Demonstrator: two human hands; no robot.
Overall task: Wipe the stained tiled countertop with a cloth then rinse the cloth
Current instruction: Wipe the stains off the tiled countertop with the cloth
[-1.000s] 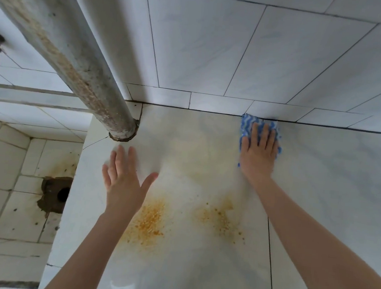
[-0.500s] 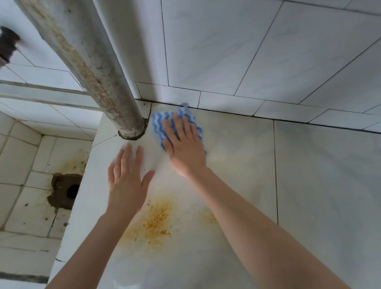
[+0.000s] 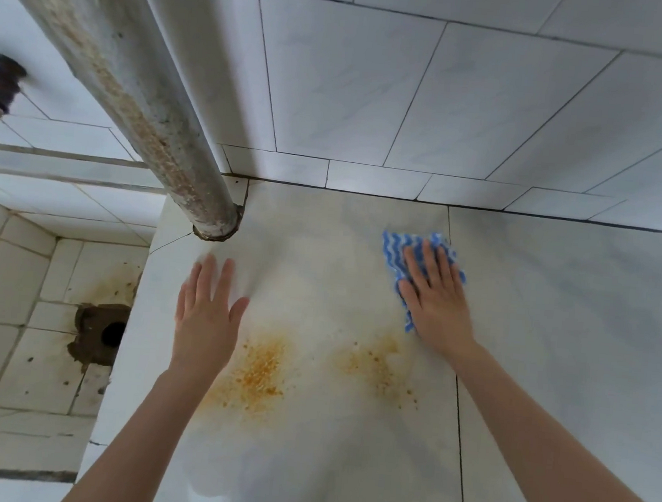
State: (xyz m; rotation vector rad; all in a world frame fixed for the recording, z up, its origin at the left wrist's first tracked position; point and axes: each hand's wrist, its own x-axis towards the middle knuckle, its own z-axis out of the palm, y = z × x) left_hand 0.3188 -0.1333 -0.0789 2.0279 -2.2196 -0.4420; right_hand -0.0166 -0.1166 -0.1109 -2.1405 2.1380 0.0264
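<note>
L hand (image 3: 206,312): flat, palm down, fingers straight, thumb spread; lay just below pipe (image 3: 145,114) foot.
R hand (image 3: 435,300): flat, fingers straight, pressed on cloth (image 3: 395,248); well right of pipe.
L forearm (image 3: 154,427), R forearm (image 3: 545,441): bare, stretched fwd.

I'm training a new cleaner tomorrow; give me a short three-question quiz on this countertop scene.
1. True or false: the blue cloth covers the orange stains.
2. Which hand presses the cloth: A left, B right, C both?
3. How many orange patches mark the countertop?
Key: 1 false, it lies beyond them, toward the wall; 2 B, the right hand; 3 two.
</note>
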